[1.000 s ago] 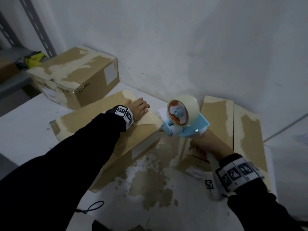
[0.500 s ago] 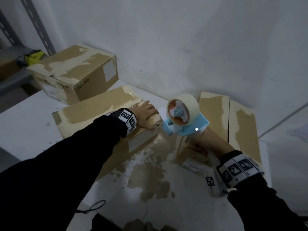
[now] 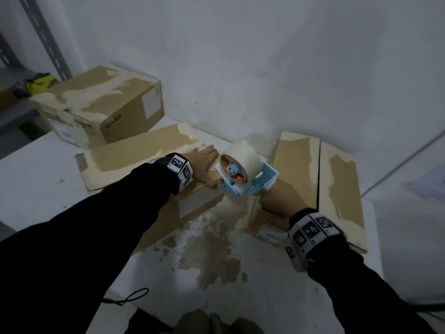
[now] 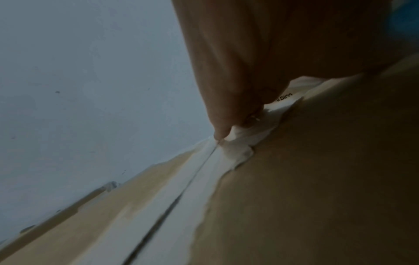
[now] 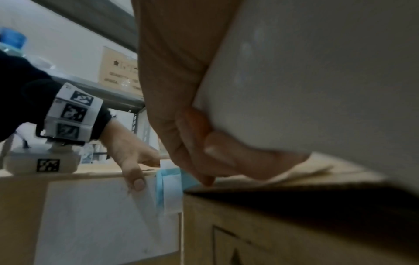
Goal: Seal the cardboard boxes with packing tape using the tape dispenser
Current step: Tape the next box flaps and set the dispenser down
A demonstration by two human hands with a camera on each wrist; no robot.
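Note:
A long flat cardboard box point(image 3: 144, 153) lies across the white table point(image 3: 36, 179). My left hand point(image 3: 204, 165) rests flat on its right end, fingers on the taped centre seam point(image 4: 204, 179) and thumb point(image 5: 136, 181) down over the end face. My right hand point(image 3: 281, 198) grips the white handle point(image 5: 294, 89) of the blue tape dispenser point(image 3: 250, 182), which carries a roll of clear tape point(image 3: 240, 160). The dispenser's front edge point(image 5: 167, 179) sits against the box's end face point(image 5: 95, 215), right beside my left thumb.
A taller cardboard box point(image 3: 103, 104) stands at the back left. Two flat boxes point(image 3: 298, 169) point(image 3: 342, 189) lie side by side under and behind my right hand. The wall point(image 3: 265, 68) is close behind. Metal shelving point(image 3: 45, 37) stands at left.
My left hand slid along the box top to its right end, thumb now over the edge. The dispenser moved left and down until it met the box end.

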